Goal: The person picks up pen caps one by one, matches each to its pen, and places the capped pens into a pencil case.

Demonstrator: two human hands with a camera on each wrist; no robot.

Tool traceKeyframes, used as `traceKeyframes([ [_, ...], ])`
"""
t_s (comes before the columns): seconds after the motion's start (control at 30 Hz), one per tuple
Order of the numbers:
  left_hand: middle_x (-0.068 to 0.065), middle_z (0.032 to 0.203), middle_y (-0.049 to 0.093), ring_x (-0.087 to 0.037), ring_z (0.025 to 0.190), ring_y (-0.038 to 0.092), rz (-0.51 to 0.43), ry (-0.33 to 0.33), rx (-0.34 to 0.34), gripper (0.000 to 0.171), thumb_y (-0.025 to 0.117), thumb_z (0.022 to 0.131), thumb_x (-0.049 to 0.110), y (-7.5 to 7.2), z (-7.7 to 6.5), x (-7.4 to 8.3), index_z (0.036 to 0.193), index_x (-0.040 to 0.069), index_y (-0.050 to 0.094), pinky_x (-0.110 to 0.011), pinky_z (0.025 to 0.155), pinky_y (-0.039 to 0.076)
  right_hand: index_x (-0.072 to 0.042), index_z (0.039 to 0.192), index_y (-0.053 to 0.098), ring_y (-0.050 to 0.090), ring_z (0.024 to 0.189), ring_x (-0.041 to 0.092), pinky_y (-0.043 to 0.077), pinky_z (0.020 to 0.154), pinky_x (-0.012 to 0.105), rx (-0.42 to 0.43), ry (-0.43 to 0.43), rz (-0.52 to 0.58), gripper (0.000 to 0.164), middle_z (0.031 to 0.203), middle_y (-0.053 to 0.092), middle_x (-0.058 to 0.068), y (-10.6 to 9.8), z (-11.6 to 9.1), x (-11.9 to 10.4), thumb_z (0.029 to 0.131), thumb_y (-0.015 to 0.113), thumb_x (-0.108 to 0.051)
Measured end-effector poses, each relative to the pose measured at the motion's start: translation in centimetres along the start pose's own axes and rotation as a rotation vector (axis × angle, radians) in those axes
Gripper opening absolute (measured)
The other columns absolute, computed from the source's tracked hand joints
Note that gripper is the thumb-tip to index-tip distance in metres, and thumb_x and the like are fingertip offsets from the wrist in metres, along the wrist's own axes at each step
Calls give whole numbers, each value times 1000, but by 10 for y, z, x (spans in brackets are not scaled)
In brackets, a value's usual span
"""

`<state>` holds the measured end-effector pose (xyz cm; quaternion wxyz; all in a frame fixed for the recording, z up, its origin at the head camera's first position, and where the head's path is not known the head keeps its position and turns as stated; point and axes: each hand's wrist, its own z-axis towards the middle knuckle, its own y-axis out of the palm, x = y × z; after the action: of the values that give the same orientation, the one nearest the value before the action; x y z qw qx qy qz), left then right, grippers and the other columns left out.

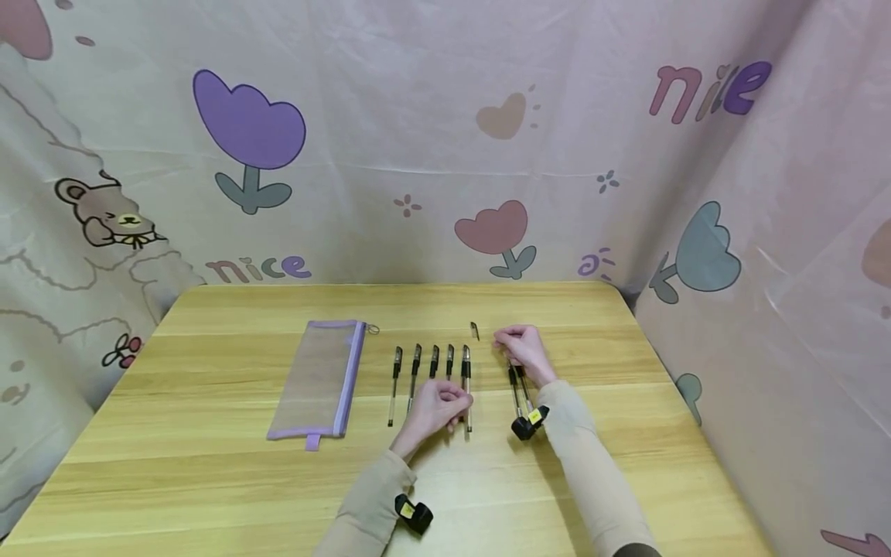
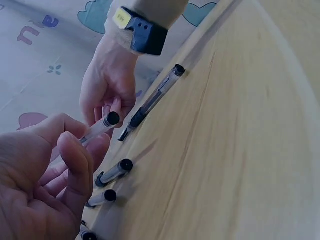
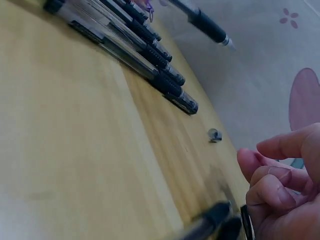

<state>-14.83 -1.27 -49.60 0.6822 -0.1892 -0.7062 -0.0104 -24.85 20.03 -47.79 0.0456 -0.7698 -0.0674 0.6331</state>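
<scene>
The left hand [image 1: 433,408] pinches an uncapped pen [image 3: 210,27]. Right of a cap [image 1: 475,331] on the worktop [image 1: 209,472], the right hand [image 1: 524,353] bends its fingers, contents unclear.

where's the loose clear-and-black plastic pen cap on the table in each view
Head: clear-and-black plastic pen cap just below and right of centre, left of the right hand.
Left wrist: not visible.
Right wrist: right of centre, between the clear-barrelled black pens and right hand.
Shared landmark: right hand, in all three.
</scene>
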Motion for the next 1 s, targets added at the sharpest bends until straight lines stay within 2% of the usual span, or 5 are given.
traceKeyframes([
  [0.1, -16, 73, 72, -7, 47, 55, -29, 6, -1, 18, 71, 90, 12, -2, -1, -2, 95, -5, 72, -18, 44, 49, 12, 115, 66, 40, 46, 1, 30, 42, 16, 8, -5, -23, 29, 77, 72, 6, 6, 7, -1, 95, 63, -8],
  [0.27, -19, 77, 73, -5, 46, 54, -48, 16, 3, 20, 71, 90, 13, -3, -3, -4, 98, -6, 71, -18, 43, 48, 8, 110, 71, 40, 46, 2, 31, 43, 16, 43, 31, -66, 24, 77, 72, 5, 16, 16, -2, 93, 66, -8],
  [0.43, -20, 79, 74, -5, 47, 54, -49, -5, 8, 21, 71, 91, 13, -6, -5, -3, 99, -6, 71, -16, 43, 47, 5, 107, 73, 37, 43, 2, 30, 42, 17, 60, 65, -93, 23, 76, 72, 6, 27, 23, -3, 93, 70, -13],
  [0.7, -19, 79, 74, -6, 48, 54, -51, -23, 14, 19, 71, 90, 12, -7, -6, -1, 98, -5, 72, -17, 43, 47, 1, 95, 74, 37, 40, 4, 32, 40, 20, 125, 70, -151, 18, 63, 64, 0, 40, 31, -2, 88, 77, -15],
  [1.0, -16, 78, 74, -7, 48, 56, -36, -45, 17, 19, 70, 91, 12, -10, -5, -1, 100, -5, 72, -17, 45, 49, -4, 95, 74, 43, 41, 6, 37, 39, 21, 170, 120, -274, 22, 61, 61, -2, 45, 39, -2, 84, 80, -22],
])
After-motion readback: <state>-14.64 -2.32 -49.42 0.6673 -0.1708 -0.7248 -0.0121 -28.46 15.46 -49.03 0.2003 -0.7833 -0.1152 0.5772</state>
